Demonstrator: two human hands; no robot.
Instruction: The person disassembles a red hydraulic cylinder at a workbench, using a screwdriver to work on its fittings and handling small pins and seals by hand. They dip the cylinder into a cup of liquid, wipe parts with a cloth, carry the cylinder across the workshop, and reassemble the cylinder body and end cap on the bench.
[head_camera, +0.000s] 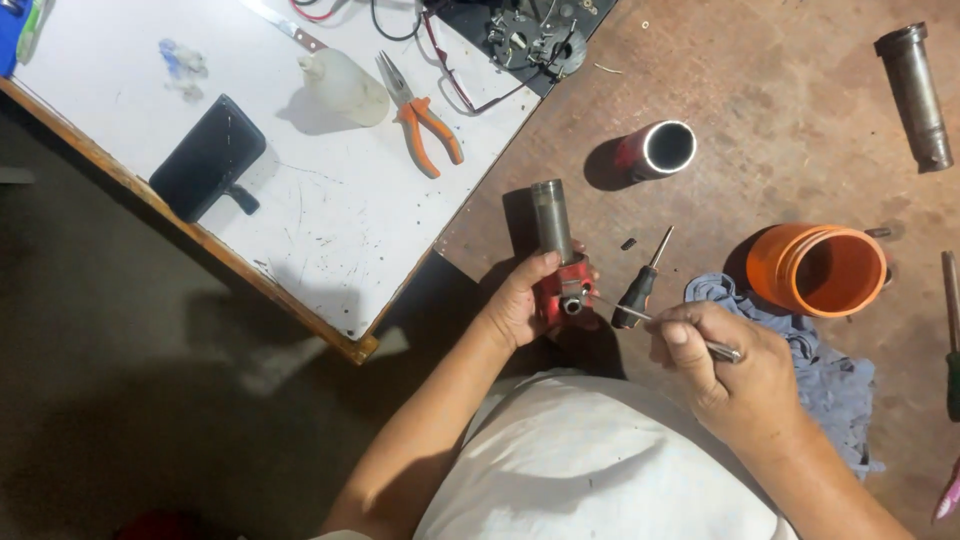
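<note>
The right hand (730, 375) pinches a thin metal pick (660, 325), its tip at the red part (562, 290) that the left hand (520, 300) grips closed, a grey tube (551, 220) standing out of it over the brown table (780, 90). Just beyond lie a screwdriver (640, 285), a blue rag (820, 370) and an orange cup (815, 268); farther off, a red pipe (655, 150), pliers (420, 115) and a bottle (345, 85) on the white board (330, 220)

White board (330, 210), rusty brown tabletop (780, 110)
</note>
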